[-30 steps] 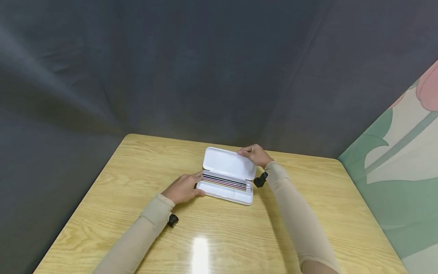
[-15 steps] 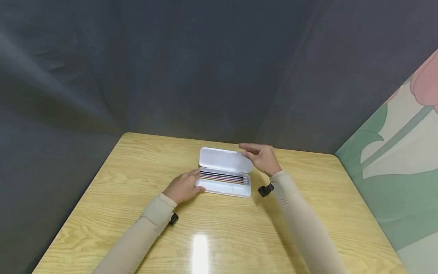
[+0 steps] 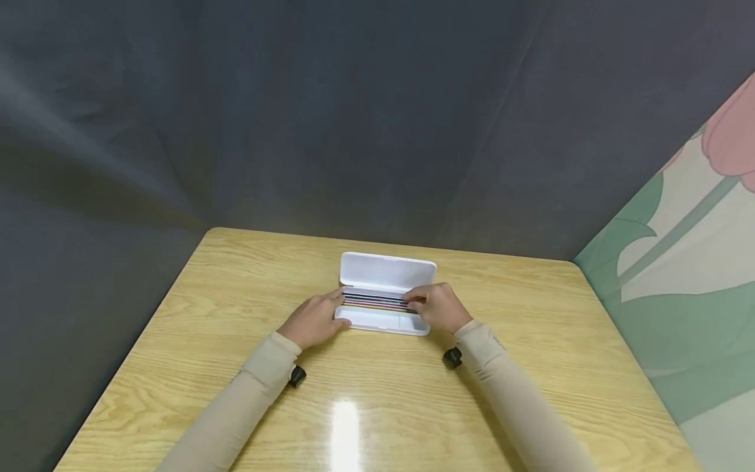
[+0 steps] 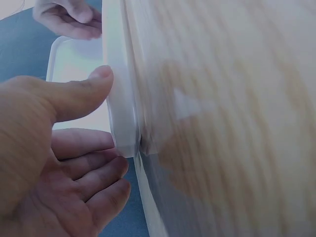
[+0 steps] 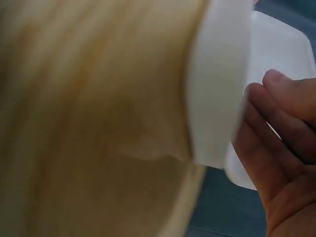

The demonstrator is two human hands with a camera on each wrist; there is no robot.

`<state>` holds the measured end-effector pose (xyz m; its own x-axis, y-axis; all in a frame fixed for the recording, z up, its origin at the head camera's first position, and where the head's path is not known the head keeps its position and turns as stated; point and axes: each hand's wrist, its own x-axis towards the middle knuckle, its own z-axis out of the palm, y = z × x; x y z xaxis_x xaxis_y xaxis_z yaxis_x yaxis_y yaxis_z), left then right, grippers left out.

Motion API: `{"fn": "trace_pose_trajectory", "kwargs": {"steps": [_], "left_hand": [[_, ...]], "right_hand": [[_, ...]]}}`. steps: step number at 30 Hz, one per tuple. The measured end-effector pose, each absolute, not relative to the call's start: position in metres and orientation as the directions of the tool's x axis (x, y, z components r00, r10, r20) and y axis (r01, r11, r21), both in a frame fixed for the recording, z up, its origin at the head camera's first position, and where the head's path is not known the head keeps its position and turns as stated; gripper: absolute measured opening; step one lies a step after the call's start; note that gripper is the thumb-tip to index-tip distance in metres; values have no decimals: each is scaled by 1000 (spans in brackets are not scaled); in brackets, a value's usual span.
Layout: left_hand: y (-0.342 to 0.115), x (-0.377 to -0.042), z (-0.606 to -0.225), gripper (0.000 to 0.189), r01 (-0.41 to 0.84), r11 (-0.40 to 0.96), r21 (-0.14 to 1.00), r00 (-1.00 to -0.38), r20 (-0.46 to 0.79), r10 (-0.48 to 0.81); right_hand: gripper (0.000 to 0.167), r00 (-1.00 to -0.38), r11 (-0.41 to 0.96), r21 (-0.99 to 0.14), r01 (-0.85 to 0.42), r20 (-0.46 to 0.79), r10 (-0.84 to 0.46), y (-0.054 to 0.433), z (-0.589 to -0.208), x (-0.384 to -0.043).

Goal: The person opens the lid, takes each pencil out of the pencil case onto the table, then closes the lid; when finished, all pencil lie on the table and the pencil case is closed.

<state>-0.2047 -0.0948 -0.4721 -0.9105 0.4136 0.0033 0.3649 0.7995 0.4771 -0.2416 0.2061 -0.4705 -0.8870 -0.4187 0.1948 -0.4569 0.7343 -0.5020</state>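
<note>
A white pencil case (image 3: 377,321) lies on the table with its lid (image 3: 386,270) raised at the back. Several thin pencils (image 3: 373,301), dark, reddish and yellow, lie side by side in its rear part. My left hand (image 3: 312,321) grips the case's left end, thumb at the front wall and fingers around the end. In the left wrist view the thumb (image 4: 91,91) lies against the white wall. My right hand (image 3: 441,308) reaches over the right end, fingertips at the pencils' ends. Its thumb and forefinger are close together; I cannot tell whether they pinch a pencil.
The wooden table (image 3: 236,275) has its far edge just behind the case. A dark curtain (image 3: 377,131) hangs behind the table, and a flower-patterned cloth (image 3: 678,295) is at the right. A bright reflection shines on the front of the tabletop.
My right hand has let go of the lid's right corner and come down toward me to the pencils' right ends. The lid stays raised. My left hand remains at the case's left end.
</note>
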Motion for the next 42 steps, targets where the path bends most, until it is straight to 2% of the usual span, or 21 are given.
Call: {"fn": "trace_pose_trajectory", "kwargs": {"steps": [7,14,22,30,33,39,42], "left_hand": [[-95,-205,-476,66,364,792,491,-913,22,407],[-97,-204,-477,64,355,791,498,-913,4,408],[-97,-203,-477,65,352,794,496,-918,19,396],[-98,-203,-476,71,358,789,500,-914,15,405],[-98,-204,-478,71,356,789,501,-916,21,400],[-99,-205,-479,70,365,788,496,-914,29,405],[-100,-205,-481,70,372,786,494,-910,26,414]], "right_hand": [[20,-900,760,-486,-433,191,-391,205,-482,-248],[27,-871,755,-442,-484,156,-467,200,-488,-250],[26,-891,752,-483,-448,170,-421,195,-486,-248],[26,-939,753,-566,-335,139,-314,205,-480,-242],[26,-957,720,-634,-282,138,-253,211,-473,-236],[19,-979,533,-821,-204,180,-96,218,-448,-226],[21,-986,425,-891,-158,163,-25,222,-437,-222]]}}
